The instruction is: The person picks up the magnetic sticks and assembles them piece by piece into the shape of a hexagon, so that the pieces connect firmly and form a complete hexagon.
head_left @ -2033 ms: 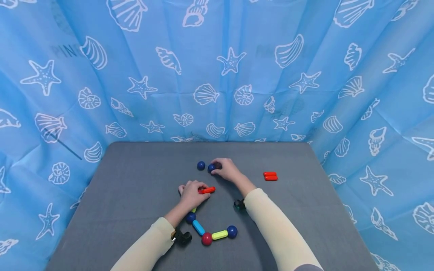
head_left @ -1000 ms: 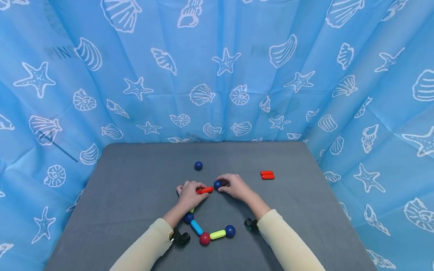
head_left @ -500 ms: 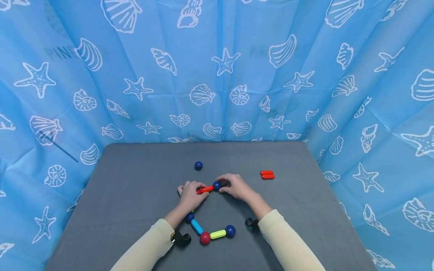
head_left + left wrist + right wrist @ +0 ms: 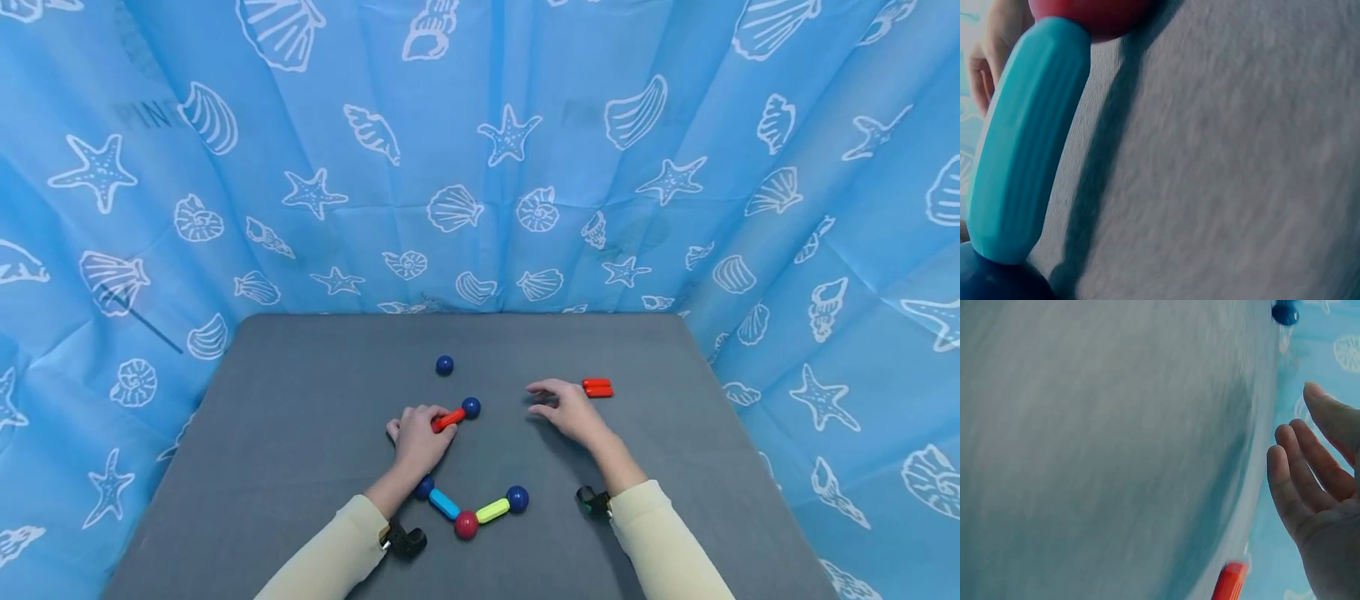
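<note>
My left hand [image 4: 420,437] pinches a red building rod [image 4: 450,418], whose far end meets a dark blue ball [image 4: 471,407]. Just below that wrist a joined chain lies on the table: a blue ball [image 4: 424,487], a light blue rod [image 4: 444,503], a red ball [image 4: 466,525], a lime rod [image 4: 492,510] and another blue ball [image 4: 517,499]. The left wrist view shows the light blue rod [image 4: 1029,140] close up. My right hand [image 4: 572,410] holds nothing, its fingers spread apart from the thumb, just left of two red rods [image 4: 597,388] lying side by side.
A loose blue ball [image 4: 445,365] sits farther back on the grey table [image 4: 322,375]. Blue curtains [image 4: 480,167] with shell prints hang behind the table and along both sides.
My right hand brought a blue ball from the back to the end of the red rod, let go of it there, and moved right towards the two red rods. My left hand kept its grip.
</note>
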### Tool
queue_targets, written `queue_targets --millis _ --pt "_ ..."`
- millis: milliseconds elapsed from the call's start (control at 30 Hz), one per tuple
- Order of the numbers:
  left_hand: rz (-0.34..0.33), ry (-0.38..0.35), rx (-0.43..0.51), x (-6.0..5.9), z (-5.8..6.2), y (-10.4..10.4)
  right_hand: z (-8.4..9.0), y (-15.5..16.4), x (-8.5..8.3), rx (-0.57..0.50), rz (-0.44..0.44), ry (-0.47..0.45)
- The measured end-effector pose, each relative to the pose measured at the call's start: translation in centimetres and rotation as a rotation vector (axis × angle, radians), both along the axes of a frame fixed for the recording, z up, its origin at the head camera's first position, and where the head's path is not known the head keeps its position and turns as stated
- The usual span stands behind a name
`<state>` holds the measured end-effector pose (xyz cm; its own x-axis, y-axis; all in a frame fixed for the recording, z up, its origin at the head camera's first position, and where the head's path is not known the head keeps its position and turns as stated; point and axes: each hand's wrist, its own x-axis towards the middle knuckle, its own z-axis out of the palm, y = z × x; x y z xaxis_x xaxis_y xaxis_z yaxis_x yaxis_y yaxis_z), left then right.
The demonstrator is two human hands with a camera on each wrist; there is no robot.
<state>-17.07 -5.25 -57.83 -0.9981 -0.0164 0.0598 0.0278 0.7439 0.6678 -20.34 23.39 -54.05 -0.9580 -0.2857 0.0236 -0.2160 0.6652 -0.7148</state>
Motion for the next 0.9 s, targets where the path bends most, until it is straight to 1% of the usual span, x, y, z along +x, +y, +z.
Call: queue_targets --millis 167,333,433,500,600,700,800,900 --pt "0.06 0.029 0.021 0.5 -0.2 0.5 0.1 2.3 0.4 -0.007 -0.07 0.032" --pt "0.122 0.049 0.022 0.8 -0.3 0.9 0.1 4.3 0.5 0.039 -0.123 0.115" --pt "0.141 0.056 0.01 1.0 -0.2 1.1 0.1 5.6 0.5 0.079 -0.161 0.166" --pt "0.145 0.06 -0.003 1.1 -0.1 1.1 0.1 6.4 0.6 0.096 -0.204 0.172" --pt "0.145 0.061 -0.013 1.2 0.1 1.1 0.1 7.5 0.7 0.122 -0.26 0.168" --pt "0.142 0.051 -0.023 1.3 0.3 1.0 0.1 8.3 0.7 0.15 -0.291 0.145" --pt "0.131 0.018 -0.047 1.2 0.6 0.8 0.2 8.7 0.6 0.178 -0.303 0.115" --pt "0.113 -0.031 -0.075 0.7 0.9 0.7 0.0 8.9 0.4 0.206 -0.309 0.086"
